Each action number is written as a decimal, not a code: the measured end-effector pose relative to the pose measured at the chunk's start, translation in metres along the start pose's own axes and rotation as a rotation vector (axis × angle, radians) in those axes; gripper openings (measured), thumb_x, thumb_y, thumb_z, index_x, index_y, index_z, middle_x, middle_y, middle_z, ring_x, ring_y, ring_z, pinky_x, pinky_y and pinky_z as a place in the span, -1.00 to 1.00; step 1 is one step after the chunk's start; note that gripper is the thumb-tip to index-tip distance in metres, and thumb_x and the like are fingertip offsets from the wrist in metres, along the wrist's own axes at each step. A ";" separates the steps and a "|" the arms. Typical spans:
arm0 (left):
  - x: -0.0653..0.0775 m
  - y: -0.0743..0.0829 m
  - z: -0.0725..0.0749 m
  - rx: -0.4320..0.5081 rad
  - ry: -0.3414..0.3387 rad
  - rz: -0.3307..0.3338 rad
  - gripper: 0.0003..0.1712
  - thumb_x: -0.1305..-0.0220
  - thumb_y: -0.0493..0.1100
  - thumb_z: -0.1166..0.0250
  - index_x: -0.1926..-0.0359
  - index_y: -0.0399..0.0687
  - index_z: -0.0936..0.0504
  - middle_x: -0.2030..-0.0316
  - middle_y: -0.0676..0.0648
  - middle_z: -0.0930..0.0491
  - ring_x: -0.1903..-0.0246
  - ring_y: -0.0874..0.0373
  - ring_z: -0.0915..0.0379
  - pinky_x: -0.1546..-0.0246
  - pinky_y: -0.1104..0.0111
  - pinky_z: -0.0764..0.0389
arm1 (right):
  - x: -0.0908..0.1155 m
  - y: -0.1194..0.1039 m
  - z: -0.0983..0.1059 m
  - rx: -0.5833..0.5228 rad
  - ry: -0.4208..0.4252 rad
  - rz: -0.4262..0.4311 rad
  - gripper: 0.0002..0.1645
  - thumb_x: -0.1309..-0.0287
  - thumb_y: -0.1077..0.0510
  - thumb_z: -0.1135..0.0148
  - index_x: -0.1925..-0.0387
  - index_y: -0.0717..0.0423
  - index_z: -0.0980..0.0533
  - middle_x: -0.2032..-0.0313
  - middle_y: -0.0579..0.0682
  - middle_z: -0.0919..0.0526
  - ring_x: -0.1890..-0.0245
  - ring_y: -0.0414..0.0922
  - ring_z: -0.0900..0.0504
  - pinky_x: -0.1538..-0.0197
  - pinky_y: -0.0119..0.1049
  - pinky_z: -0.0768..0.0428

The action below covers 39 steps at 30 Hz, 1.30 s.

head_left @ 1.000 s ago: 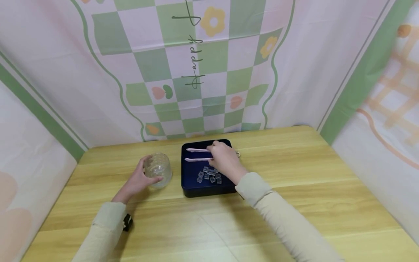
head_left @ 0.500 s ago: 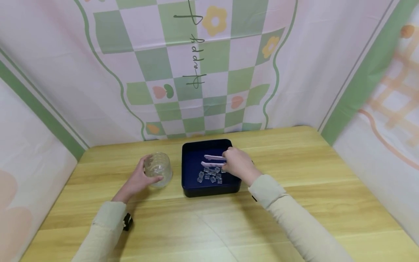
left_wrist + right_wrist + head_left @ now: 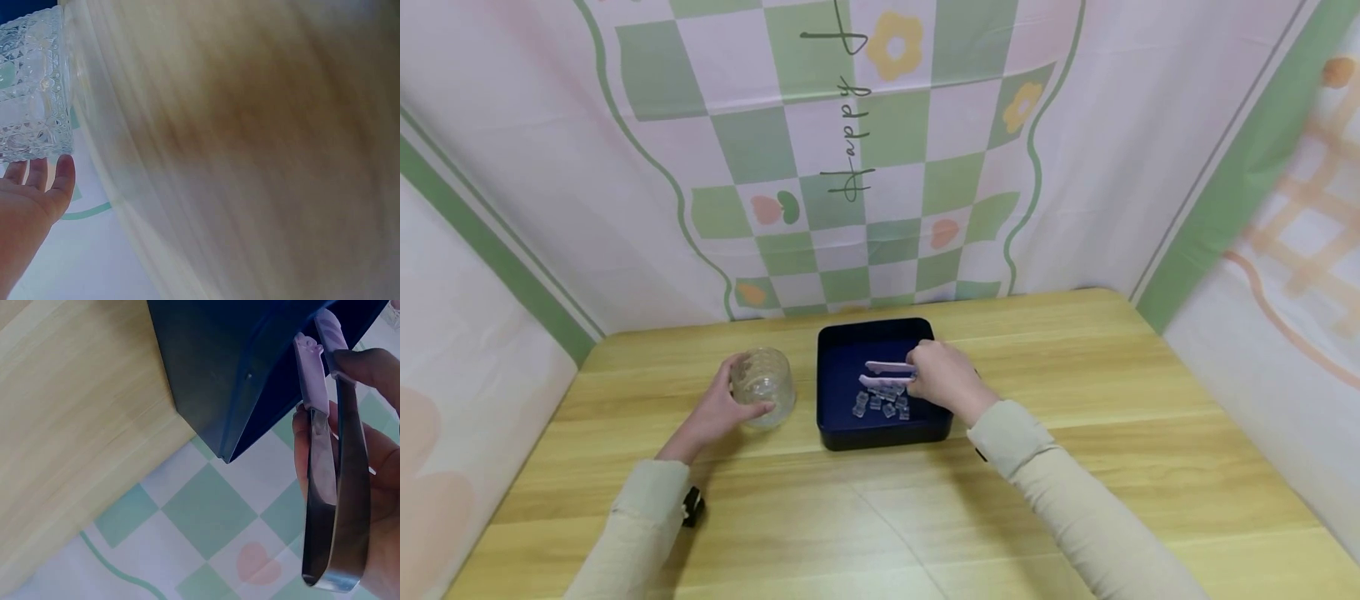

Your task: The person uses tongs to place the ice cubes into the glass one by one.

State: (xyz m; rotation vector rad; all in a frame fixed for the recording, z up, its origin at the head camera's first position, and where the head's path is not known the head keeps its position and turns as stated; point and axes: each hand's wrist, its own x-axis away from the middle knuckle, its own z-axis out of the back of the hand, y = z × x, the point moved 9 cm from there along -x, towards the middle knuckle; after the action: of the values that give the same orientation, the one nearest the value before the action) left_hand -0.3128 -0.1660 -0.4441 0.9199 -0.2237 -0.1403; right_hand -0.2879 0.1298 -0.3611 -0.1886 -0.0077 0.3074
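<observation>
My left hand [image 3: 721,414] holds a clear patterned drinking glass [image 3: 771,392], thumb at the near side and fingers round the left side. In the left wrist view the glass [image 3: 34,94] shows its faceted surface, with several fingertips at it. My right hand [image 3: 943,377] pinches metal tongs [image 3: 353,487] with pale pink tips, thumb on one arm and fingers on the other. The two tong arms stand apart over the dark blue tray [image 3: 842,437], above a cluster of small clear cubes [image 3: 876,403]. The tips overlap the back of the cluster in the head view.
The tray stands on a wooden table [image 3: 760,533], right of the glass, with a narrow gap between them. A patterned cloth [image 3: 827,150] hangs behind the table's back edge, and more cloth hangs at both sides.
My right hand and the tongs have moved right and toward the near side, bringing the tips from the tray's back left to the cubes. The tong arms are closer together. My left hand stays.
</observation>
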 end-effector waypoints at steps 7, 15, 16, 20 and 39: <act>0.000 -0.001 0.001 0.004 0.005 -0.007 0.22 -0.01 0.12 -0.45 -0.48 -0.02 0.16 -0.38 -0.43 -0.04 -0.26 -0.40 -0.22 -0.17 -0.13 -0.46 | 0.000 -0.003 -0.005 0.017 -0.044 0.009 -0.68 0.05 0.15 -0.41 0.23 0.26 -0.65 0.26 0.12 -0.68 0.26 0.00 -0.65 0.18 -0.15 -0.67; 0.001 0.001 0.000 0.030 -0.008 0.005 0.24 0.00 0.11 -0.46 -0.48 -0.02 0.19 -0.42 -0.41 0.03 -0.29 -0.40 -0.16 -0.20 -0.17 -0.41 | 0.000 -0.001 -0.010 0.008 -0.055 0.009 -0.68 0.05 0.15 -0.43 0.25 0.27 -0.65 0.26 0.12 -0.69 0.27 0.00 -0.66 0.20 -0.16 -0.67; 0.001 0.000 0.000 0.030 -0.009 0.007 0.24 0.00 0.11 -0.46 -0.49 -0.01 0.19 -0.42 -0.41 0.03 -0.30 -0.40 -0.15 -0.21 -0.17 -0.40 | 0.000 -0.001 -0.010 0.011 -0.052 0.009 -0.71 0.06 0.16 -0.43 0.28 0.26 -0.65 0.29 0.12 -0.69 0.30 0.00 -0.65 0.22 -0.16 -0.67; 0.000 0.000 0.000 0.027 -0.012 0.011 0.25 0.01 0.15 -0.46 -0.49 0.01 0.19 -0.43 -0.40 0.05 -0.32 -0.39 -0.12 -0.24 -0.19 -0.35 | -0.001 0.000 -0.009 0.031 -0.047 0.009 -0.81 0.09 0.18 -0.43 0.40 0.22 -0.64 0.39 0.07 -0.67 0.39 -0.05 -0.62 0.30 -0.18 -0.64; 0.000 0.002 -0.001 0.016 0.002 -0.003 0.24 0.00 0.12 -0.46 -0.48 -0.01 0.17 -0.42 -0.40 0.03 -0.31 -0.40 -0.12 -0.22 -0.18 -0.38 | -0.004 0.005 -0.001 0.032 0.083 0.018 -0.77 0.05 0.22 -0.39 0.28 0.24 -0.64 0.41 0.07 -0.59 0.44 -0.08 -0.55 0.37 -0.21 -0.62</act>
State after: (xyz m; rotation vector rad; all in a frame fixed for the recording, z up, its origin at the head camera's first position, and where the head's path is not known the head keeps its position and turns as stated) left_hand -0.3123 -0.1643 -0.4428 0.9364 -0.2219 -0.1411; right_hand -0.2929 0.1329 -0.3628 -0.1693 0.0816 0.3172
